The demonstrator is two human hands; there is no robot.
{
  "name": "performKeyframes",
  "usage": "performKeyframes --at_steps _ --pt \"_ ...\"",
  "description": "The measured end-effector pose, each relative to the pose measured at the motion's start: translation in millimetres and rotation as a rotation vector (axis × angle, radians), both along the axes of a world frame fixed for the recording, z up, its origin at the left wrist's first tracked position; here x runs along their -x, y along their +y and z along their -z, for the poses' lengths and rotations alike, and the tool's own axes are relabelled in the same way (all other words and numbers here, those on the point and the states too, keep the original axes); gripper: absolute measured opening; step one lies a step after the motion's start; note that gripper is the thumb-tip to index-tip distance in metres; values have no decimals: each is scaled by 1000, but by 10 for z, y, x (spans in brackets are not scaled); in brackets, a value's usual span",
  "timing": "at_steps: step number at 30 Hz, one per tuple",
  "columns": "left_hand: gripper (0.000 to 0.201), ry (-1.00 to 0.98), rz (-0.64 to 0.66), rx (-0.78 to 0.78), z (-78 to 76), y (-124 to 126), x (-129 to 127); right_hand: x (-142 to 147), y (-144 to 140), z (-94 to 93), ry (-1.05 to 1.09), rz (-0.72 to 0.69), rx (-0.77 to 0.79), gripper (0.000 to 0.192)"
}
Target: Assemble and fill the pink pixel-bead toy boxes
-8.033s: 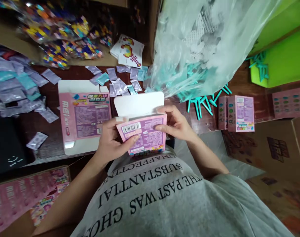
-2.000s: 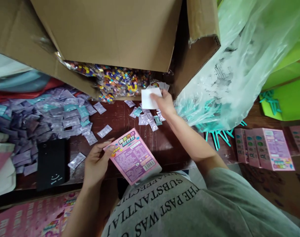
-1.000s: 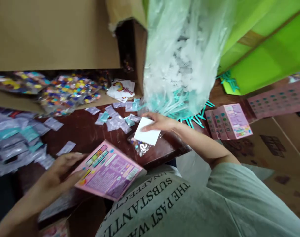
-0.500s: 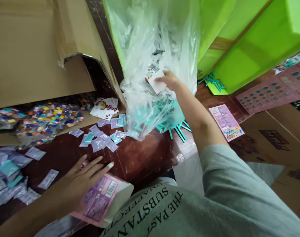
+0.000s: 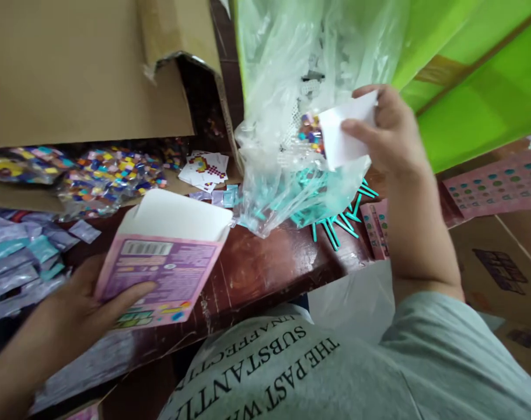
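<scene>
My left hand grips a pink and purple printed box, its thumb across the barcode side. The box's white end flaps stand open toward the plastic bag. My right hand pinches a white paper card together with a small clear bag of colored beads. These hang above the large clear plastic bag, which holds white mesh pieces and turquoise sticks. Several more turquoise sticks lie loose beside it.
At left a cardboard box holds bags of multicolored beads and printed pattern cards. Purple and turquoise sachets are heaped at the left. A bright green box stands at back right, with a pink printed sheet below.
My left hand has closed on the pink box and lifted it up from the table edge. My right hand has risen and moved right with the card, and the bead bag now shows.
</scene>
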State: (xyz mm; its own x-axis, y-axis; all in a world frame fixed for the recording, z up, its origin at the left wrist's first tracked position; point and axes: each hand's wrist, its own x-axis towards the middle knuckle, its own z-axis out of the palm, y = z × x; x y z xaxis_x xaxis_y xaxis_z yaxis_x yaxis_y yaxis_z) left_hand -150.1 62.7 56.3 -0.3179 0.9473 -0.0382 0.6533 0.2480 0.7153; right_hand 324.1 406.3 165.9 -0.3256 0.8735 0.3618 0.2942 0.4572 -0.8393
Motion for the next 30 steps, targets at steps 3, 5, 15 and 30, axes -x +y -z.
performKeyframes --at_steps 3,5,15,30 --pt "62 -74 -9 148 -22 73 -614 226 -533 -112 269 -190 149 54" --pt "62 -262 1 128 26 118 -927 467 -788 -15 249 -294 319 57" --pt "60 -658 -106 94 248 -205 -1154 935 -824 225 -205 -358 65 54" --pt "62 -737 -141 83 238 -273 -1262 1380 -926 -44 -462 -356 -95 35"
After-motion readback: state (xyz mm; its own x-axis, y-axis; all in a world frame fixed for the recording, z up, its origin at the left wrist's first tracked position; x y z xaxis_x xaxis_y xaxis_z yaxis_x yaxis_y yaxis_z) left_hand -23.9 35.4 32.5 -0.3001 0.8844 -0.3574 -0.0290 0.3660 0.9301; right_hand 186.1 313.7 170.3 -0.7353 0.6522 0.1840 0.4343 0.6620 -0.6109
